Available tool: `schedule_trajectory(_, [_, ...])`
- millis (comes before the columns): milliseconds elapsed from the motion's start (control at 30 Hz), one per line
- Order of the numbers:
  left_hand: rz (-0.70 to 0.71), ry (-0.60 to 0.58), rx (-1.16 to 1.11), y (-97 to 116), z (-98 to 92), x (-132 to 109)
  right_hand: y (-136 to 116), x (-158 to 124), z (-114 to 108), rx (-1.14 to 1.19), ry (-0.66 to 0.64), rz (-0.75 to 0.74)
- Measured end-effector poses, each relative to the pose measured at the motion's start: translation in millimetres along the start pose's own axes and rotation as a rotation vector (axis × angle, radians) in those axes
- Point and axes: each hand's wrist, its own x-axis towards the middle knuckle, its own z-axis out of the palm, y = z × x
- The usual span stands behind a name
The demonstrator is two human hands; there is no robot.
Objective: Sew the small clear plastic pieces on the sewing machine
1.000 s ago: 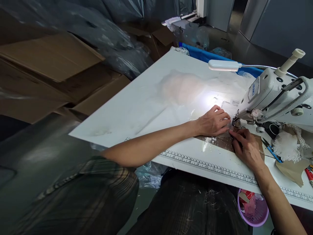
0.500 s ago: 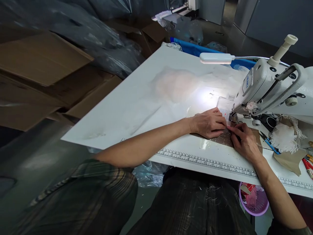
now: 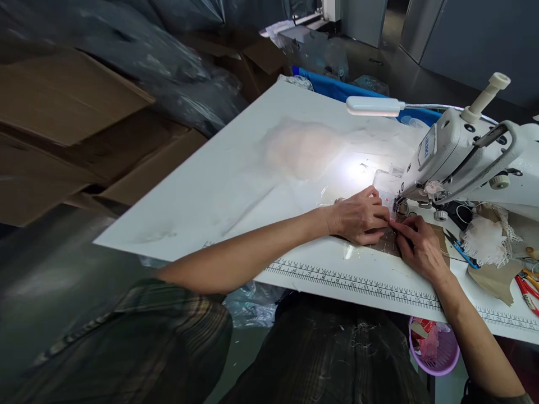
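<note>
Hands at a sewing machine (image 3: 452, 151). The left hand (image 3: 362, 217) and right hand (image 3: 421, 247) nearly meet, fingers bent, over a brown sheet (image 3: 386, 242); whether either grips the sheer cloth (image 3: 387, 198) just before the needle cannot be told. Blue snips (image 3: 462, 249) lie right, on the counter (image 3: 236, 224).

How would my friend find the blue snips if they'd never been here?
Find the white sewing machine on the table. In front of it, right of the person's right hand, lie the snips. Their blue colour sets them apart from the white lace and tan scrap beside them.
</note>
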Motion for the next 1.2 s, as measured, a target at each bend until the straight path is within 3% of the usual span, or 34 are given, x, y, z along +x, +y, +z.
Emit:
schedule_trajectory(200, [0.032, 0.057, 0.016, 2.2, 2.3, 0.4, -2.9, 1.1, -1.9, -0.021, 0.013, -0.018])
schedule_trajectory(533, [-0.004, -0.001, 0.002, 0.7, 1.0, -3.1, -6.8, 4.3, -1.4, -0.075, 0.008, -0.021])
schedule_trajectory(800, [-0.048, -0.051, 0.02, -2.5, -5.2, -0.7, -11.8, 11.3, -6.0, -0.169, -0.17, 0.128])
schedule_trajectory(1200, [-0.138, -0.113, 0.06, -1.3, -3.8, 3.5, -15.9, 14.7, -8.8, -0.14, -0.219, 0.192])
